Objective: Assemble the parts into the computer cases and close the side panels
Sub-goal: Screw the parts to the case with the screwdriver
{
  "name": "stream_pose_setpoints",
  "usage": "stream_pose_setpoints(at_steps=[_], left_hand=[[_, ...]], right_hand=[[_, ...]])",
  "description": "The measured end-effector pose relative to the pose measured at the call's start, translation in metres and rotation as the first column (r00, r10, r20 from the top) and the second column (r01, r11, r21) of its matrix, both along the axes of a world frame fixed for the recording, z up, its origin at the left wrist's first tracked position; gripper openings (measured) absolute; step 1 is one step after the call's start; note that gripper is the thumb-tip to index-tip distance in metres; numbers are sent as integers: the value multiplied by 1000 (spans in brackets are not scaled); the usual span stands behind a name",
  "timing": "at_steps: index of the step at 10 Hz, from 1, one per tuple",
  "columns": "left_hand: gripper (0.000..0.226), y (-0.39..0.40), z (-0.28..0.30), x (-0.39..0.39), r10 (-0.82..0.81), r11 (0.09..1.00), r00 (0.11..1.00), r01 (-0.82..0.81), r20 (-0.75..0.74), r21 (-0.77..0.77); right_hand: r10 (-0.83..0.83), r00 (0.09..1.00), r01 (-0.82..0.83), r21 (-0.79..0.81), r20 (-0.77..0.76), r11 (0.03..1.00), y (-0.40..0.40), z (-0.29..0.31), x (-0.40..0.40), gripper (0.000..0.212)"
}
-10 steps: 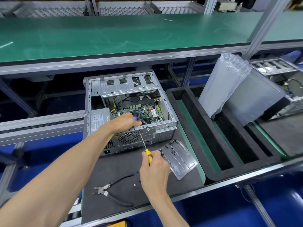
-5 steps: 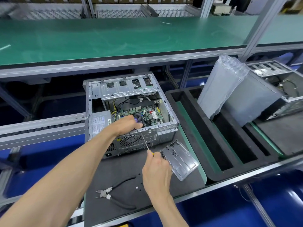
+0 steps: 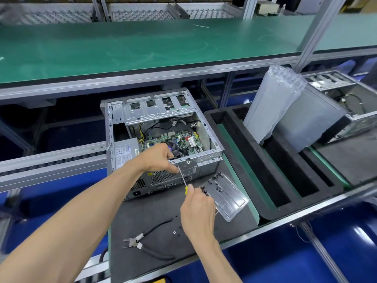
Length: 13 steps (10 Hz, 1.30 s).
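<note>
An open grey computer case [image 3: 206,160] lies on its side on a dark mat, its green motherboard [image 3: 177,139] and power supply [image 3: 125,150] showing. My left hand [image 3: 161,158] rests over the case's rear edge, fingers curled by the screwdriver tip. My right hand [image 3: 196,213] grips a yellow-handled screwdriver [image 3: 182,178], whose tip meets the rear panel near the top edge.
A clear plastic screw tray [image 3: 228,197] lies right of my right hand. Cutting pliers [image 3: 146,242] and loose screws [image 3: 174,232] sit on the mat. Black foam trays [image 3: 265,160], an air-cushion bag [image 3: 271,105], a grey panel and a second case [image 3: 346,111] stand to the right.
The view has shifted slightly. The screwdriver tip has moved up to the case's rear top edge, and my left hand has slid back from the motherboard to that edge.
</note>
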<state>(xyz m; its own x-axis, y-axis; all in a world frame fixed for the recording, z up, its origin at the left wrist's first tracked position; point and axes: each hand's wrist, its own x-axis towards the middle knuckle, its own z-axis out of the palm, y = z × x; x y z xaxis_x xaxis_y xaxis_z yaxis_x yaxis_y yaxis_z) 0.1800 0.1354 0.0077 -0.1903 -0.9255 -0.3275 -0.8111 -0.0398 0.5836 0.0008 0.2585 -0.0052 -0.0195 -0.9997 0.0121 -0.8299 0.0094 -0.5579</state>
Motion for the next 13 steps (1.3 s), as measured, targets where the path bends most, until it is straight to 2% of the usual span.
stream_pose_setpoints(at_steps=[1,2,3,4,5,6,7,8,9,10,11,12,13], left_hand=[[68,1,0,-1,-9,1000,1000,9,-5,-2],[67,0,0,-1,-10,1000,1000,10,-13,1],[66,-1,0,-2,-11,1000,1000,11,-4,-4],[66,-2,-1,-3,-12,1000,1000,11,-6,-3],[66,-2,-1,-3,-15,1000,1000,15,-12,-2],[64,-2,-1,-3,-20,1000,1000,20,0,6],[64,-3,-2,-2,-17,1000,1000,17,-13,16],[64,-4,-4,-1,-9,1000,1000,9,-21,25],[66,-4,-4,-1,2,999,999,0,-38,41],[67,-3,-5,-1,6,999,999,-4,-50,39],[67,-3,-4,-1,10,999,999,-7,-53,43],[67,-3,-4,-1,10,999,999,-9,-45,34],[66,-2,-3,-1,4,999,999,-3,-42,32]], right_hand=[[41,987,-29,-78,154,997,0,1,-5,17],[102,993,-90,-194,54,977,6,3,-4,17],[82,983,-52,-183,162,982,5,1,-2,19],[-450,443,126,443,775,888,-11,3,-7,25],[-427,506,65,460,749,885,-11,12,-10,20],[107,992,-119,-204,-67,972,-3,-2,-7,19],[117,989,-137,-283,-86,949,1,-11,1,17],[-488,411,93,497,770,863,-12,1,-1,20],[-561,340,66,576,755,815,-14,1,-2,20],[-12,985,36,-137,173,990,-1,-11,-6,15],[86,972,-172,-418,-218,892,4,-18,-5,17],[-113,919,118,12,376,993,-2,-8,1,15],[-619,135,-23,627,774,779,-7,4,-1,18]])
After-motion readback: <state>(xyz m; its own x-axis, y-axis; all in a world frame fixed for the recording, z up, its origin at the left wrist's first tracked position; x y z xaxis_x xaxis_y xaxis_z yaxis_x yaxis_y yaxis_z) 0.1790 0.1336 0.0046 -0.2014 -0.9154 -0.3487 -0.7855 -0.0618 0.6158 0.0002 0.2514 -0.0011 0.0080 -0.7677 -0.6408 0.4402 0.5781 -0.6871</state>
